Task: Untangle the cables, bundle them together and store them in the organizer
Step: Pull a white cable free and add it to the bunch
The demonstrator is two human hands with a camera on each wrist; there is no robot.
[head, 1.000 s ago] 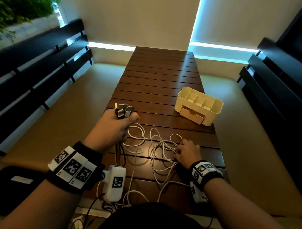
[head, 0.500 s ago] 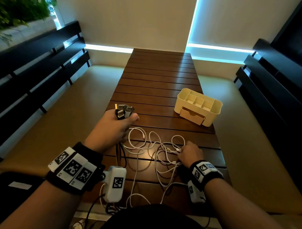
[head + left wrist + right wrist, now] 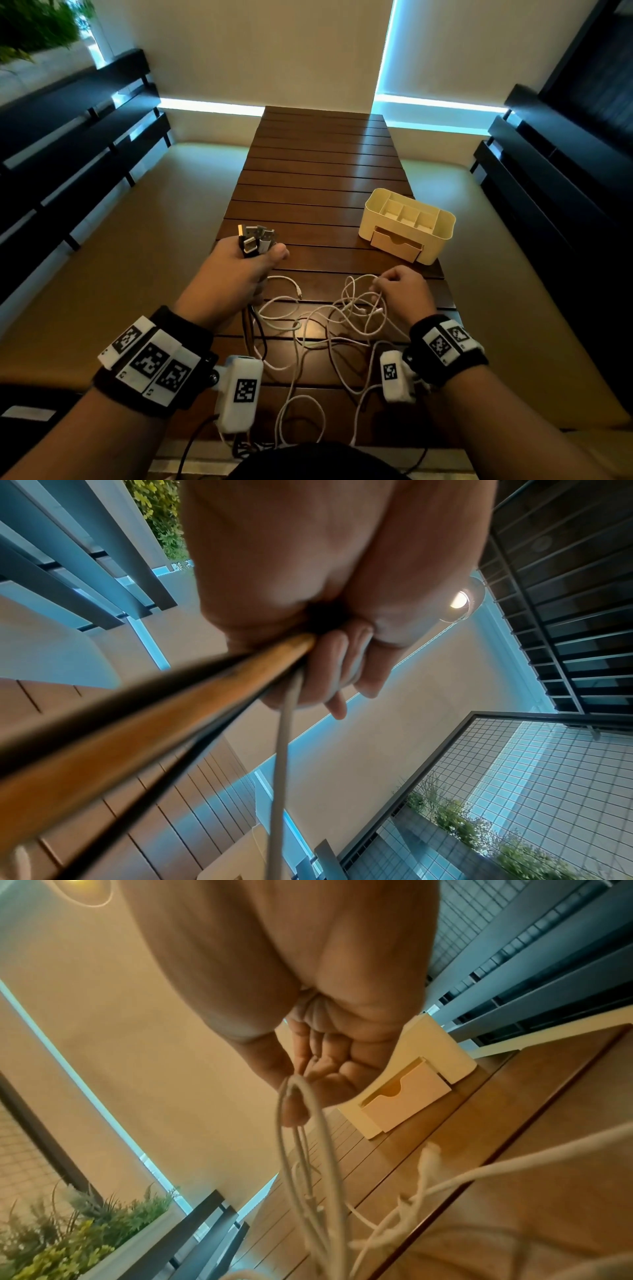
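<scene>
A long slatted wooden table (image 3: pixel 318 178) runs away from the person between cushioned benches, with dark slatted backrests to either side and a pale wall at the far end. On its near half lies a loose tangle of white cables (image 3: pixel 329 318), their loops crossing one another and trailing off the near edge toward the person's lap; one free plug end lies on the wood between the two hands. The left hand (image 3: pixel 239 270) is closed in a fist around a gathered bunch of cable ends, the USB plugs (image 3: pixel 256 240) standing up out of the top of the fist; black, orange-brown and white cords run out below it. The right hand (image 3: pixel 404 291) is raised just above the table, its thumb and fingertips pinching loops of white cable that hang down into the tangle. The cream organizer (image 3: pixel 407 226) sits near the table's right edge, just beyond the right hand, compartments open upward and its small drawer slightly pulled out. The far half of the table is bare wood.
</scene>
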